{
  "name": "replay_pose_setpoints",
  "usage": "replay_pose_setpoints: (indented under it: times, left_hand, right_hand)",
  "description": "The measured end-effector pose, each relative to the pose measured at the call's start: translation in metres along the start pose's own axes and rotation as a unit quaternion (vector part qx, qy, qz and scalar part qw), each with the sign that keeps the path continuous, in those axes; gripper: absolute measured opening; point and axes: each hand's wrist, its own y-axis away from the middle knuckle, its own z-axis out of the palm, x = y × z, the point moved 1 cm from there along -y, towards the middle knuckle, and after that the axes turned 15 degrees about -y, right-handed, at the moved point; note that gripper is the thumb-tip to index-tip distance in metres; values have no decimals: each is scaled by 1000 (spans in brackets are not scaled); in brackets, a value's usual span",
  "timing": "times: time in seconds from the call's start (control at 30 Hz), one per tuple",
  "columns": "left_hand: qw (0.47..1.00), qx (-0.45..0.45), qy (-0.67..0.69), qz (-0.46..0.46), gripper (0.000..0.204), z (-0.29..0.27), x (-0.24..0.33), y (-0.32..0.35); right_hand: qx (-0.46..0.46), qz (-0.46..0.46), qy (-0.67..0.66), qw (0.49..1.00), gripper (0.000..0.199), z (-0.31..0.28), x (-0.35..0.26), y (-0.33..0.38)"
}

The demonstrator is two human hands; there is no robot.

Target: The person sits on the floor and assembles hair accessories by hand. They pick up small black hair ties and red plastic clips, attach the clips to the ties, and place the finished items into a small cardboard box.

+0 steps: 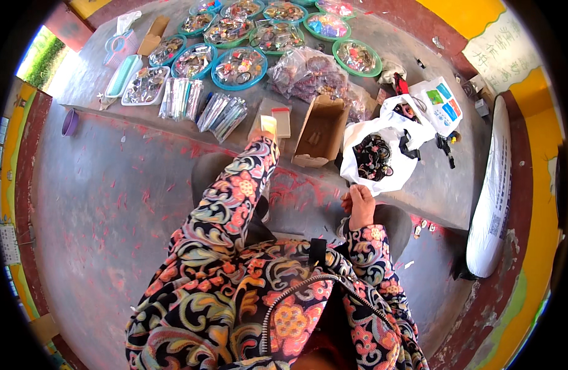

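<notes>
My left hand (262, 134) reaches forward to the raised ledge, mostly covered by its flowered sleeve. Its fingers are closed on a small pale yellow card-like piece (268, 124). Just beyond lies a clear plastic bag holding a white, red-edged flat box (281, 122). My right hand (360, 206) is low at the ledge's front edge with curled fingers; whatever may be in them is hidden. Close above it, a white plastic bag (392, 179) gapes around a heap of dark loops and small pieces (373, 157). Between the hands stands an open cardboard box (321, 132) with a few small pieces inside.
Bundles of wrapped pens (222, 116) lie left of my left hand. Behind are several round basins (239, 68) of small packaged goods and a pile of clear bags (308, 73). A long white wrapped roll (490, 197) leans at the right wall. A purple bowl (70, 123) sits far left.
</notes>
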Motion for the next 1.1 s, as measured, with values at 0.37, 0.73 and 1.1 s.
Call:
replay_pose_setpoints:
  times: [0.37,0.73,1.1]
  left_hand:
    - [282,-43,-466,-838,25,1,-16,-42]
    - [409,543,-520,-517,25,49,7,-107]
    - [688,440,-172,-552,27,229,38,-198]
  right_hand:
    - [3,80,12,997,13,-17,14,-4]
    - [29,113,-209,971,8,-23,-4,-7]
    - [-134,150,-297,933,3,-1,-15,14]
